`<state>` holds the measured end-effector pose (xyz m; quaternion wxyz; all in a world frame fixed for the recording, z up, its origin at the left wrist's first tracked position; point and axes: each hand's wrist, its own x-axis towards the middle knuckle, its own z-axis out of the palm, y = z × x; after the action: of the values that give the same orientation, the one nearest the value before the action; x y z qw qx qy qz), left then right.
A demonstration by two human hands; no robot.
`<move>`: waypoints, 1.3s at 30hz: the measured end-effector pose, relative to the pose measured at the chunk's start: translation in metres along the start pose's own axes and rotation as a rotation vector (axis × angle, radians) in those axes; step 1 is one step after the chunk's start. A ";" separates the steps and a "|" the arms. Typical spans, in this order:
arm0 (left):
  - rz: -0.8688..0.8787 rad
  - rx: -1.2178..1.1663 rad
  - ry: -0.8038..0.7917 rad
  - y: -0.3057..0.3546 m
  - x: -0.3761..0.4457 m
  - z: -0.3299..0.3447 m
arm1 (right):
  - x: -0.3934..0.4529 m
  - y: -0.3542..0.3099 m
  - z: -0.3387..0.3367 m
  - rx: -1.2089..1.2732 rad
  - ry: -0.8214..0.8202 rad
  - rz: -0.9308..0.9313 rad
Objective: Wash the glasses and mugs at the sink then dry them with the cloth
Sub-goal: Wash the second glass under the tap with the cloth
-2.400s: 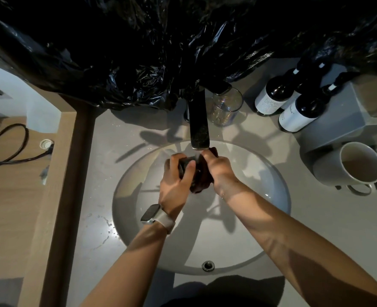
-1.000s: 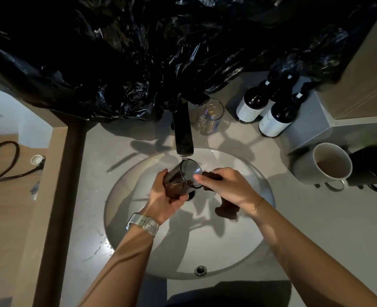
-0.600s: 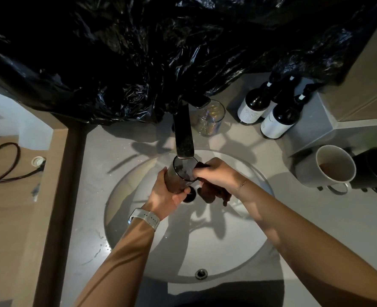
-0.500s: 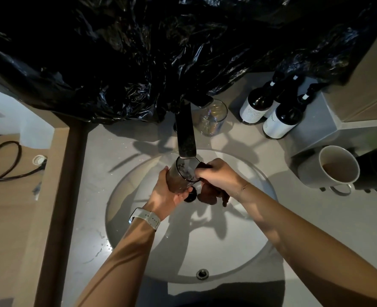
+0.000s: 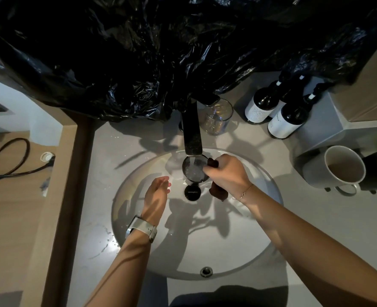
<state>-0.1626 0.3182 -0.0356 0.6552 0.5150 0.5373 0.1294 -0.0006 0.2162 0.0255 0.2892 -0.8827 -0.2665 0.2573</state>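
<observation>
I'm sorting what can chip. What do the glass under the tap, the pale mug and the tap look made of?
The glass under the tap: dark tinted clear glass, since water shows through its wall. The pale mug: likely glazed ceramic, opaque with a thick rim and soft sheen. The tap: probably metal with a dark, matte finish.

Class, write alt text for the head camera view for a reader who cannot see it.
Over a round sink, the right hand holds a dark glass under the black tap, water splashing inside, while the left hand hovers open beside it. A clear glass, bottles and a white mug stand on the counter.
</observation>
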 end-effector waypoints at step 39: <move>-0.142 -0.093 -0.375 0.035 -0.031 0.023 | -0.058 0.049 -0.032 -0.407 -0.147 -0.267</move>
<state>-0.1420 0.2984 0.0086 0.7743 0.4601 0.4344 0.0096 -0.0070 0.1345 0.0339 0.1169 -0.8586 -0.4472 0.2217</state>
